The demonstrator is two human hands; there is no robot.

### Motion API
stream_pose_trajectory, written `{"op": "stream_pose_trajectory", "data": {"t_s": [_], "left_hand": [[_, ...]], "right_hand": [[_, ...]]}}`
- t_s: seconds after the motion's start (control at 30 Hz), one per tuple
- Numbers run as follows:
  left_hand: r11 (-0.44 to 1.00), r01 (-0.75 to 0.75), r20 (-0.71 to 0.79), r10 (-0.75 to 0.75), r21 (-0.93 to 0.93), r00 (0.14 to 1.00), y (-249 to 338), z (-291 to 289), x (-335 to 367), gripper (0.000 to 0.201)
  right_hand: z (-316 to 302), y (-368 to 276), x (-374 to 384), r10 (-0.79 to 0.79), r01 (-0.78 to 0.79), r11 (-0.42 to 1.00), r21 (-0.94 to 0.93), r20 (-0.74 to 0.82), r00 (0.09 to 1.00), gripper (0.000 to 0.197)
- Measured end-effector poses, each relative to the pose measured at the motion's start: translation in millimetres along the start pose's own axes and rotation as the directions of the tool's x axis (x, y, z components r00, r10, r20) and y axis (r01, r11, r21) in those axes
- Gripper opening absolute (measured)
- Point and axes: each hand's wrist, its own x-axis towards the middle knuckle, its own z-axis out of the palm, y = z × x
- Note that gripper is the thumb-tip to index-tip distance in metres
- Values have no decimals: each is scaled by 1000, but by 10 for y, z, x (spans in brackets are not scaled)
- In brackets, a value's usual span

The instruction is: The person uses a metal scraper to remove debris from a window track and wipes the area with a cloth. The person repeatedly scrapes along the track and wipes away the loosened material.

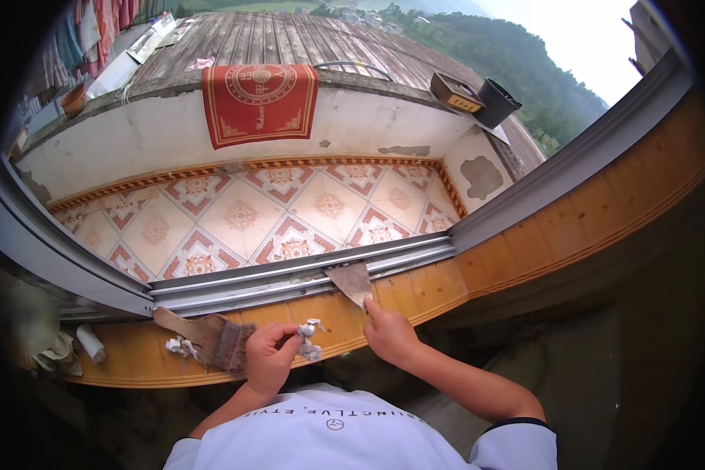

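My right hand is closed round the handle of a putty knife. The knife's broad, stained blade points away from me and rests over the metal window track. My left hand pinches a crumpled wad of whitish paper between thumb and fingers, above the wooden sill. Just left of that hand a wide paintbrush lies on the sill, its dark bristles toward my wrist. Another crumpled white scrap is beside the brush handle.
A white roll and a rag lie at the sill's left end. Beyond the track is a patterned tile floor with a low wall behind it. A red mat hangs over the wall; a dark pot stands on it.
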Motion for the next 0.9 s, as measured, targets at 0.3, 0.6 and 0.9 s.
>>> {"op": "stream_pose_trajectory", "data": {"t_s": [0.3,0.6,0.9], "left_hand": [[998,-53,-38,55,33,998,21,-13,-30,8],[996,-62,-49,65,68,997,-11,-14,22,9],[1000,8,-18,-8,-25,1000,14,137,64,11]], "right_hand": [[-11,12,-36,36,-37,999,29,12,999,46],[-413,-32,210,1,4,1000,-26,182,983,34],[-115,30,52,-4,4,1000,-1,39,999,33]]}}
